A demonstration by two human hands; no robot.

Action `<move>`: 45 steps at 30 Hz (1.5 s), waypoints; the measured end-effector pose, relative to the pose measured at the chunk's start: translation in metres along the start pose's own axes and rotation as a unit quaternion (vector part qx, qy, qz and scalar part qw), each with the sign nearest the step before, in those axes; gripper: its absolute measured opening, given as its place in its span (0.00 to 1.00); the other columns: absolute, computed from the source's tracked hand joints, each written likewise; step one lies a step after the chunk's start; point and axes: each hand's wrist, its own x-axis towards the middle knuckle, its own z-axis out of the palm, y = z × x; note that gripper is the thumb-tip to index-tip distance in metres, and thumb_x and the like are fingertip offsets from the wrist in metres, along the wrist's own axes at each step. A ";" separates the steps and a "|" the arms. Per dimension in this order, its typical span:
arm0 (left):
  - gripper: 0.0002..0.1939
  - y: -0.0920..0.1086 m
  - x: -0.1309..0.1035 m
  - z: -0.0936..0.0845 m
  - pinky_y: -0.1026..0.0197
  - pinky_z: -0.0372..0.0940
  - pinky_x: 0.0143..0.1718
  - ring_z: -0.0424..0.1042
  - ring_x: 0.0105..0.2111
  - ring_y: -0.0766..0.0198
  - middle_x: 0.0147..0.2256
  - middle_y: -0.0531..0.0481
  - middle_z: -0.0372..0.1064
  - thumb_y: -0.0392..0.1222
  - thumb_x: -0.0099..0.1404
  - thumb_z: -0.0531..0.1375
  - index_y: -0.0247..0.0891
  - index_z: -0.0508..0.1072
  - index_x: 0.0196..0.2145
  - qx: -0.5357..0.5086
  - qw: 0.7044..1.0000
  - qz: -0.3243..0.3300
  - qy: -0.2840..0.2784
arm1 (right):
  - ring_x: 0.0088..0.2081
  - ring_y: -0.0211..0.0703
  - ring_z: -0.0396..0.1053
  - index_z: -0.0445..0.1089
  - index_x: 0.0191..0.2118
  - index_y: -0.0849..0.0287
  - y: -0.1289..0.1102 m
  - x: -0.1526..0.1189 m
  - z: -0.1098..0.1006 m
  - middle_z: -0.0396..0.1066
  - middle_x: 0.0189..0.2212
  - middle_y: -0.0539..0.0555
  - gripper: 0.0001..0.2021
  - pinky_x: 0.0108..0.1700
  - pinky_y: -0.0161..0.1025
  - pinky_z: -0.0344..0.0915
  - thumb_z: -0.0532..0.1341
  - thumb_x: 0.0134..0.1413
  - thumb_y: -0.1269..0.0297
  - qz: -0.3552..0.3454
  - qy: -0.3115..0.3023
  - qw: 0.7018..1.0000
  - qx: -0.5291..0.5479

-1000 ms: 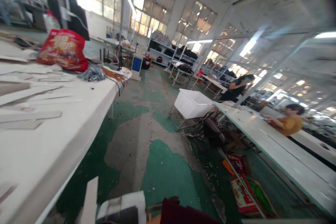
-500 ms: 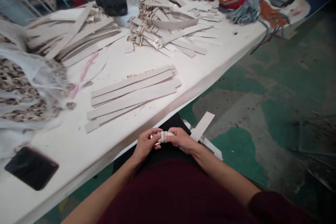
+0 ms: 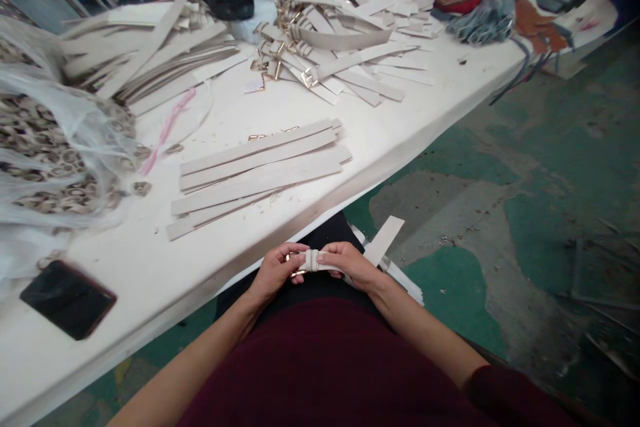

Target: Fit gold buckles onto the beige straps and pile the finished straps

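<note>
Over my lap I hold a pale beige belt strap (image 3: 311, 260) with a gold-coloured buckle at its left end and a keeper loop round it. My left hand (image 3: 276, 270) is closed on the buckle end, thumb on top. Just right of the loop, my right hand (image 3: 345, 261) pinches the strap. Its tail (image 3: 384, 241) sticks out beyond my right wrist, beside more pale straps. The undersides of my fingers are hidden.
On the white table (image 3: 240, 240) lie flat strap pieces (image 3: 260, 170), a pile of buckled straps (image 3: 340, 47) and long strips (image 3: 165, 53). A clear bag of small loops (image 3: 45, 153), a pink tie (image 3: 170, 130) and a phone (image 3: 69, 299) lie left.
My right hand has slid slightly right along the strap, so more of it shows beside the keeper loop. My left hand stays at the buckle. The whole view has shifted a little.
</note>
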 end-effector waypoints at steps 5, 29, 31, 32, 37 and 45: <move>0.19 0.006 -0.010 -0.010 0.67 0.63 0.28 0.68 0.27 0.68 0.31 0.49 0.71 0.51 0.58 0.60 0.34 0.71 0.42 0.017 0.998 -0.011 -0.067 | 0.16 0.27 0.50 0.70 0.25 0.63 0.003 -0.005 0.004 0.61 0.14 0.43 0.14 0.18 0.29 0.43 0.67 0.38 0.56 0.029 -0.027 0.995 -0.092; 0.21 0.020 -0.043 -0.015 0.65 0.59 0.31 0.64 0.30 0.64 0.33 0.51 0.68 0.50 0.54 0.61 0.37 0.69 0.43 0.284 0.951 0.089 -0.085 | 0.18 0.29 0.51 0.72 0.23 0.64 -0.005 -0.006 0.026 0.61 0.14 0.44 0.18 0.22 0.32 0.45 0.67 0.37 0.51 0.052 -0.061 0.988 -0.133; 0.25 0.024 -0.042 -0.012 0.64 0.59 0.34 0.65 0.33 0.62 0.36 0.50 0.69 0.51 0.49 0.65 0.40 0.69 0.44 0.378 0.915 0.126 -0.067 | 0.17 0.28 0.47 0.70 0.22 0.63 -0.006 -0.004 0.026 0.57 0.12 0.43 0.19 0.20 0.32 0.42 0.67 0.37 0.49 0.053 -0.053 0.989 -0.129; 0.24 0.025 -0.041 -0.011 0.63 0.59 0.35 0.66 0.34 0.61 0.37 0.50 0.70 0.51 0.50 0.65 0.40 0.70 0.43 0.415 0.897 0.139 -0.057 | 0.16 0.28 0.45 0.69 0.22 0.63 -0.006 -0.003 0.026 0.57 0.12 0.43 0.19 0.20 0.32 0.40 0.67 0.37 0.48 0.054 -0.051 0.989 -0.129; 0.17 0.023 -0.041 -0.009 0.63 0.59 0.37 0.68 0.37 0.60 0.39 0.49 0.71 0.44 0.55 0.59 0.42 0.70 0.44 0.477 0.859 0.181 -0.038 | 0.16 0.28 0.45 0.69 0.23 0.62 -0.003 -0.004 0.026 0.57 0.13 0.43 0.19 0.20 0.33 0.40 0.68 0.36 0.49 0.056 -0.038 0.992 -0.110; 0.19 0.020 -0.049 -0.029 0.63 0.60 0.36 0.67 0.35 0.62 0.38 0.49 0.69 0.41 0.52 0.62 0.40 0.69 0.44 0.370 0.917 0.141 -0.046 | 0.20 0.30 0.54 0.71 0.24 0.64 0.000 -0.005 0.024 0.64 0.17 0.46 0.17 0.24 0.32 0.48 0.70 0.35 0.54 0.043 -0.029 0.995 -0.090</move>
